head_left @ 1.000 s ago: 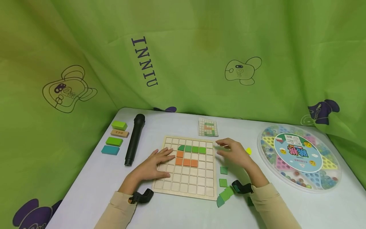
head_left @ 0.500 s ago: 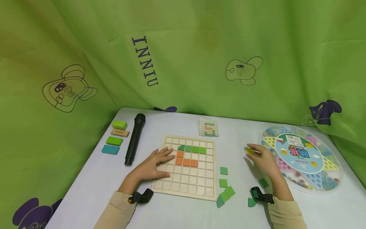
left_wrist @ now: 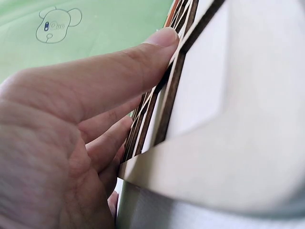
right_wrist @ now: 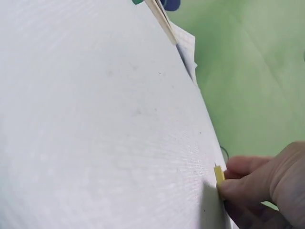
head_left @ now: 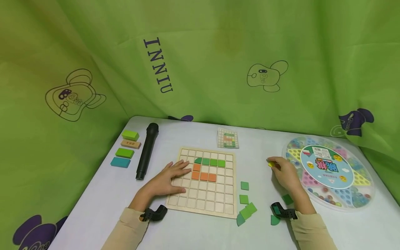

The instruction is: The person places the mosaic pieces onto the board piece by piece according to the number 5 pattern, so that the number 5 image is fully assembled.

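Yellow tile (head_left: 271, 164): a small, thin, flat piece, judged light and stiff, probably smooth enough to slip; its narrow edges are looking like the best place to pinch it.
Right hand (head_left: 285, 173): curling its fingertips around the yellow tile and pinching it low against the white worktop (head_left: 103, 201), as the right wrist view (right_wrist: 219, 177) is confirming.
Tile's place: sitting at the hand's 10 o'clock tip, between the wooden grid board (head_left: 203, 205) at 9 o'clock and the round marble tray (head_left: 365, 198) at 3 o'clock.
Left hand (head_left: 167, 180): lying spread and flat, fingers pressing on the board's left columns, well apart from the tile.
On the board: green tiles (head_left: 213, 162) and orange tiles (head_left: 203, 176) are filling a few cells.
Spare pieces: loose green tiles (head_left: 245, 199) are waiting at the right hand's 8 o'clock.
Reference: a pattern card (head_left: 227, 138) is lying beyond the board at 12 o'clock.
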The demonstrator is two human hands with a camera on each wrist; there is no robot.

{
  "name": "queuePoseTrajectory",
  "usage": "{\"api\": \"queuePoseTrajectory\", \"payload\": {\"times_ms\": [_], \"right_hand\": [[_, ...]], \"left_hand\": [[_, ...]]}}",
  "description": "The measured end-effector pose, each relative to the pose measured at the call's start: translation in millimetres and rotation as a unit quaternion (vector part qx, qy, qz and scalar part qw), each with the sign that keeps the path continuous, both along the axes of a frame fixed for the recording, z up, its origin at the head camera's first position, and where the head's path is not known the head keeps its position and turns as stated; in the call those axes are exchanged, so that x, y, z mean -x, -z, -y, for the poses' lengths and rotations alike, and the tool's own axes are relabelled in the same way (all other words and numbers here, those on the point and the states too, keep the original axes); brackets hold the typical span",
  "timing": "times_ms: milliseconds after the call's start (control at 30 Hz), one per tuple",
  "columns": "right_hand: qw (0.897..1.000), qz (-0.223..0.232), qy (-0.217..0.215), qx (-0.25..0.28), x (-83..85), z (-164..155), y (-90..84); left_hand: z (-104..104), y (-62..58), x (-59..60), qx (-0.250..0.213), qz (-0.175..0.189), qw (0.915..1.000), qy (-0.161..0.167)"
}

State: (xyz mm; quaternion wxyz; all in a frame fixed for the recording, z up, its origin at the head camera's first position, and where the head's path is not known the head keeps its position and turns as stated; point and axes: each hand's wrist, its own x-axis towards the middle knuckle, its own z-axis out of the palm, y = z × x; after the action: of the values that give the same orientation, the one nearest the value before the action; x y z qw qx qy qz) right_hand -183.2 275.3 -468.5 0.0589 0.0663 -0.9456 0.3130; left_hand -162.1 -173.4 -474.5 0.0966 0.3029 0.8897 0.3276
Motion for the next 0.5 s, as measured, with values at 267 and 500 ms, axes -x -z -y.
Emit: {"api": "queuePoseTrajectory", "payload": {"times_ms": [267,500], "right_hand": [[0.999,0.039,0.001,0.004,2.1,2,-9.5],[0.999,0.045,-0.009,0.024,2.0,4,-13.0]], "left_hand": [[0,-0.2,-0.5,-0.004,0.000,1.0000,-0.001],[0,-0.4,-0.9,0.000,-0.002,1.0000,0.000]]}}
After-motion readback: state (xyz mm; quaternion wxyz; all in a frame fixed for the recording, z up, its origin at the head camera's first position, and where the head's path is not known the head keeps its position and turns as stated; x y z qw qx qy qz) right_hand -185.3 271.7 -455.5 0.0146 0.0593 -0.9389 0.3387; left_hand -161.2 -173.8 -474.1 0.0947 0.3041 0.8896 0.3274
